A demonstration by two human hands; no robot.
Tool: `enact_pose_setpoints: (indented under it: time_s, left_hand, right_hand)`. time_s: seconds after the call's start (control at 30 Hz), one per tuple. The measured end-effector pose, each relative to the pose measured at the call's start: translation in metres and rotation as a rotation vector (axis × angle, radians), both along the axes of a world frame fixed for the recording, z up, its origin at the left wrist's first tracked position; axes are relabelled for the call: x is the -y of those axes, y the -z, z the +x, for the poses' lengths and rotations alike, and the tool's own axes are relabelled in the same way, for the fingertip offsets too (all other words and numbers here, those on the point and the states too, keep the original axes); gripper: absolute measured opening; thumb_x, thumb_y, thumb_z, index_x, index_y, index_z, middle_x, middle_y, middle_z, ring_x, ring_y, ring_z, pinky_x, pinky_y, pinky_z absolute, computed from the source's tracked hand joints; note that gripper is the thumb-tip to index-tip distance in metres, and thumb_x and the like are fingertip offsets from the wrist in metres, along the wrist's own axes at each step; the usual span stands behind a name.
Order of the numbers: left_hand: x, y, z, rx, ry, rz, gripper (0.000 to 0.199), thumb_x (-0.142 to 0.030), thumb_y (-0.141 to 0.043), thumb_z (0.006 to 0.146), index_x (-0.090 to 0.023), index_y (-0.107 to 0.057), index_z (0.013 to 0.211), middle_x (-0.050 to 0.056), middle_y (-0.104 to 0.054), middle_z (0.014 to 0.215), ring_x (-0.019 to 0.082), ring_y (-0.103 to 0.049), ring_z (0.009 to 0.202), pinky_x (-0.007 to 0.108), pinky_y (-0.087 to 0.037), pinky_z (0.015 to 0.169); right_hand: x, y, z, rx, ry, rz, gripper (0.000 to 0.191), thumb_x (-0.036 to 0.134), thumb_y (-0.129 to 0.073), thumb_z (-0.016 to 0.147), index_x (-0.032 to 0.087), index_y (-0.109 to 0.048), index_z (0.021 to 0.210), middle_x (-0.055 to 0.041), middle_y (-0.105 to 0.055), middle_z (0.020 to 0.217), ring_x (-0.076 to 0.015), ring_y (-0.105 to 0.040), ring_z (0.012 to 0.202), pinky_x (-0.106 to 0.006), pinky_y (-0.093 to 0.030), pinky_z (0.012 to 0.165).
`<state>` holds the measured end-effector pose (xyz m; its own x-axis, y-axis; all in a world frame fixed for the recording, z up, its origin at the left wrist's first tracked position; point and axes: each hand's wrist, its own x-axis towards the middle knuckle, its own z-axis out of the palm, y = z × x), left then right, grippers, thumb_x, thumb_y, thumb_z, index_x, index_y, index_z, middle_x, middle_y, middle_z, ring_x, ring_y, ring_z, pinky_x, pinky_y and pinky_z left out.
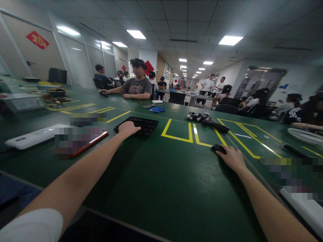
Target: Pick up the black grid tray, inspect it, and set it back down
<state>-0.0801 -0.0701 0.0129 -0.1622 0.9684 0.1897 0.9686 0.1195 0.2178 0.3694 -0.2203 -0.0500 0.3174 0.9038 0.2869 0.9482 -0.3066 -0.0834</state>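
Observation:
A flat black tray with a grid of compartments (148,127) lies on the green table (161,181). My left hand (128,129) is at its left part, fingers closed on the tray's edge, thumb pointing right. Farther right, my right hand (232,157) has its fingers closed round a small black object (218,148) at the table surface, beside yellow tape lines. What the black object is cannot be made out.
Left of my left arm lie a red-edged phone-like item (91,144) and a white device (37,136). Beyond are a blue item (157,110), a cluster of metal parts (198,117) and a black bar (218,126). A person (137,85) sits across the table.

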Motion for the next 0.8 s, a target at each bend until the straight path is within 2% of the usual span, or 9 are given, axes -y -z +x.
enact_pose_setpoints:
  time_s: [0.1,0.17,0.27,0.37,0.43,0.5,0.6,0.7,0.8]
  left_hand:
    - [0.001,-0.003,0.001,-0.050,-0.006,0.040,0.050,-0.048,-0.054,0.070,-0.006,-0.066,0.093,0.025,-0.064,0.100,0.037,-0.060,0.096,0.040,-0.047,0.075]
    - [0.008,-0.007,0.008,-0.049,0.050,0.100,0.046,-0.040,-0.047,0.078,-0.002,-0.064,0.097,0.026,-0.063,0.101,0.037,-0.059,0.097,0.042,-0.047,0.076]
    - [0.031,-0.006,0.032,-0.036,0.191,0.201,0.042,-0.019,-0.031,0.086,-0.003,-0.055,0.116,0.020,-0.061,0.110,0.027,-0.057,0.105,0.036,-0.044,0.087]
    - [0.063,0.012,0.067,-0.019,0.474,0.233,0.046,-0.009,-0.032,0.084,-0.014,-0.047,0.127,0.006,-0.063,0.112,0.015,-0.057,0.103,0.024,-0.042,0.093]
    - [0.079,0.030,0.088,0.006,0.857,0.225,0.049,-0.004,-0.036,0.079,-0.014,-0.049,0.125,0.008,-0.057,0.123,0.016,-0.051,0.113,0.029,-0.038,0.099]
    - [0.087,0.043,0.101,-0.003,1.057,0.139,0.048,-0.001,-0.039,0.076,-0.014,-0.054,0.119,0.008,-0.053,0.128,0.017,-0.047,0.118,0.032,-0.036,0.101]
    - [0.091,0.047,0.106,0.016,1.076,0.068,0.038,-0.008,-0.038,0.082,-0.013,-0.056,0.115,0.010,-0.056,0.125,0.018,-0.049,0.117,0.035,-0.038,0.100]
    - [0.110,0.036,0.102,0.078,1.078,0.201,0.038,-0.026,-0.040,0.088,-0.012,-0.048,0.122,0.014,-0.050,0.130,0.022,-0.042,0.123,0.042,-0.034,0.102]
    - [0.148,0.026,0.103,0.145,1.328,0.271,0.047,-0.033,-0.040,0.088,-0.013,-0.039,0.130,0.014,-0.042,0.137,0.023,-0.035,0.129,0.042,-0.029,0.106]
  right_hand:
    - [0.001,-0.006,-0.004,-0.003,0.034,-0.037,0.054,0.052,-0.038,0.083,0.019,-0.049,0.124,-0.0156,-0.055,0.119,-0.0358,-0.051,0.103,-0.044,-0.043,0.080]
    - [0.003,-0.012,-0.012,0.052,0.039,0.018,0.060,0.054,-0.040,0.081,0.014,-0.049,0.124,-0.0167,-0.052,0.124,-0.0378,-0.047,0.109,-0.046,-0.041,0.087]
    - [0.009,-0.023,-0.041,0.121,-0.052,0.143,0.062,0.050,-0.038,0.083,0.006,-0.046,0.126,-0.0184,-0.048,0.128,-0.0363,-0.040,0.118,-0.046,-0.033,0.100]
    - [0.020,-0.027,-0.089,0.018,-0.301,0.119,0.061,0.047,-0.031,0.087,0.006,-0.040,0.131,-0.0149,-0.044,0.134,-0.0298,-0.035,0.125,-0.042,-0.029,0.106]
    - [0.027,-0.024,-0.118,-0.058,-0.473,0.014,0.062,0.049,-0.029,0.088,0.009,-0.035,0.135,-0.0122,-0.039,0.139,-0.0264,-0.032,0.129,-0.041,-0.027,0.108]
    - [0.031,-0.020,-0.138,-0.107,-0.559,-0.112,0.063,0.050,-0.029,0.088,0.011,-0.035,0.136,-0.0112,-0.037,0.141,-0.0261,-0.031,0.131,-0.045,-0.024,0.110]
    - [0.035,-0.018,-0.147,-0.140,-0.584,-0.202,0.061,0.051,-0.029,0.088,0.013,-0.038,0.134,-0.0111,-0.035,0.142,-0.0277,-0.028,0.132,-0.050,-0.021,0.109]
    - [0.046,-0.026,-0.152,-0.145,-0.653,-0.194,0.062,0.053,-0.029,0.088,0.014,-0.036,0.135,-0.0111,-0.032,0.144,-0.0278,-0.024,0.134,-0.052,-0.019,0.110]
    - [0.071,-0.031,-0.170,-0.131,-0.885,-0.155,0.056,0.048,-0.034,0.088,0.019,-0.035,0.136,-0.0090,-0.031,0.145,-0.0272,-0.024,0.134,-0.053,-0.018,0.110]
